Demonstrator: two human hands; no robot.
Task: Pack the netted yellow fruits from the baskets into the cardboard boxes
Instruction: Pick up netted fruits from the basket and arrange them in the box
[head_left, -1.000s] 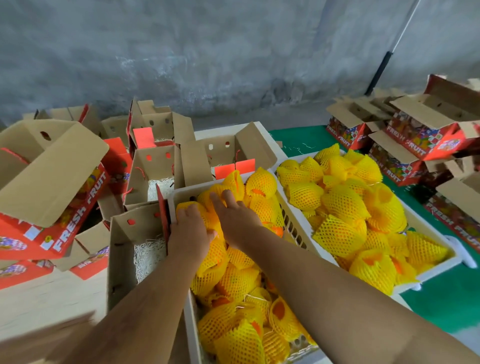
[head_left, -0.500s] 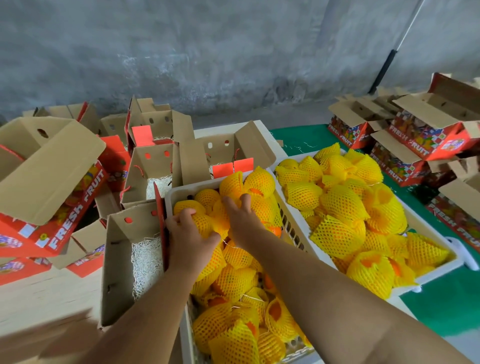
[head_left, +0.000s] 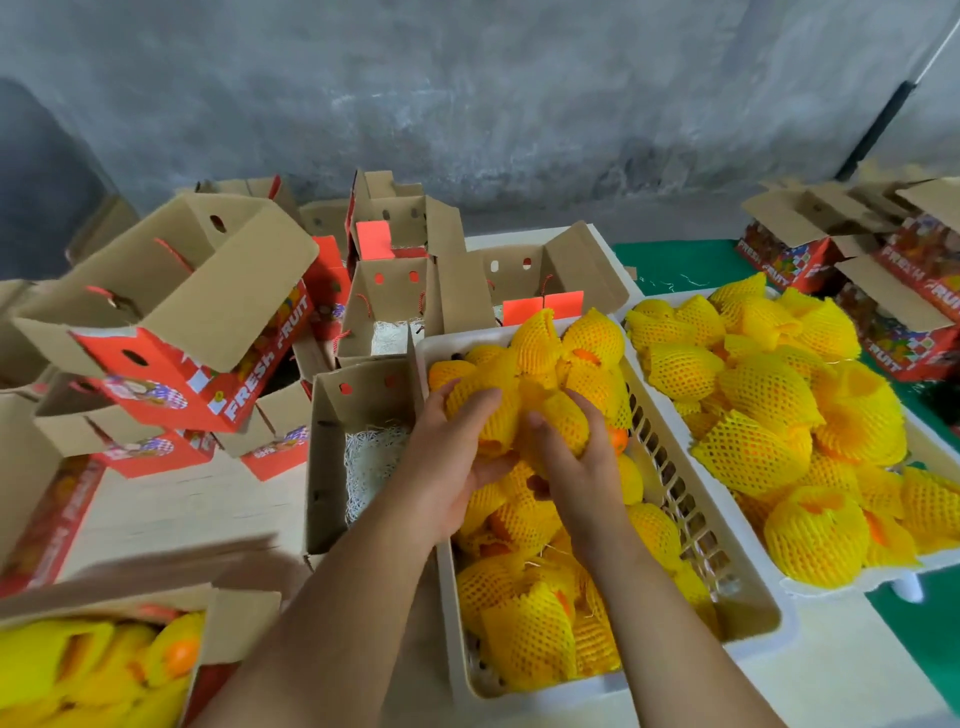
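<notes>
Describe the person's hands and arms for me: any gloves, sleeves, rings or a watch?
Both are bare. The left hand and right hand wear no gloves, and no rings show on the visible fingers. Both forearms are uncovered right down to the bottom edge of the head view: no sleeve, watch, bracelet or wristband is visible on either.

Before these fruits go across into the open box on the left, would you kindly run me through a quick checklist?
1. Left hand grips a netted fruit: ok.
2. Right hand grips a second fruit: ok.
3. Both fruits lifted free of the pile in the near basket: cannot tell.
4. Open box beside the basket has its flaps out of the way: ok.
5. White padding lines the box bottom, no fruit on it: ok.
6. Nets fully cover the held fruits: cannot tell, fingers hide parts.
</notes>
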